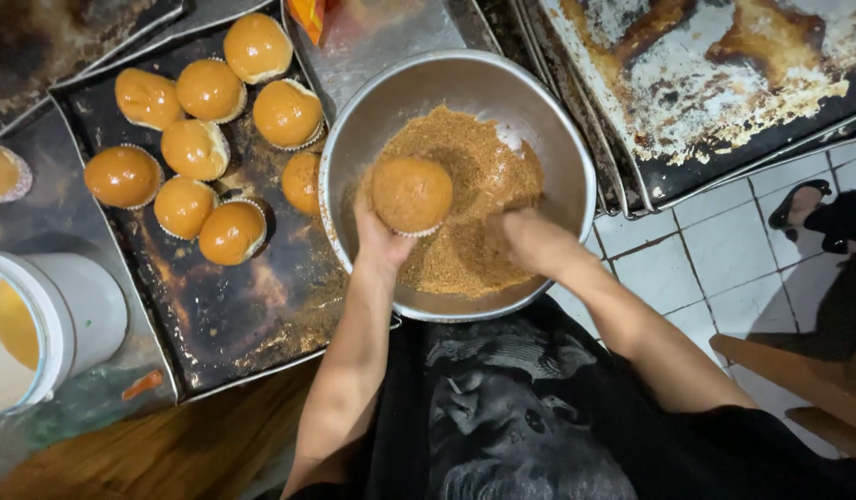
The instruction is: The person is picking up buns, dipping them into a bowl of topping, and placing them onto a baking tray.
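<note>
Crumbs everywhere in this one. Left hand point(380, 239) is holding a round golden-brown bun in a white paper cup point(411, 193), fingers wrapped around its underside, so the bun is sitting just above the heap of brown sugary crumbs point(474, 199) inside the round stainless steel mixing bowl point(465, 79). The bun's top is already looking dusted with the stuff.

Right hand point(532, 243) is digging into the crumbs at the near side of the bowl, fingers curled down into the pile and coated in it; I can't tell whether it's actually pinching any or just resting there.

Left of the bowl, a dark, stained baking tray point(224, 315) is carrying a cluster of glossy orange-brown buns in paper cups point(197, 148), plain on top, one of them sitting right against the bowl's rim. A white plastic tub with yellowish liquid point(39, 329) is standing at the far left. A burnt, crusty empty metal tray point(724, 83) is lying to the right of the bowl, over white floor tiles point(724, 259).
</note>
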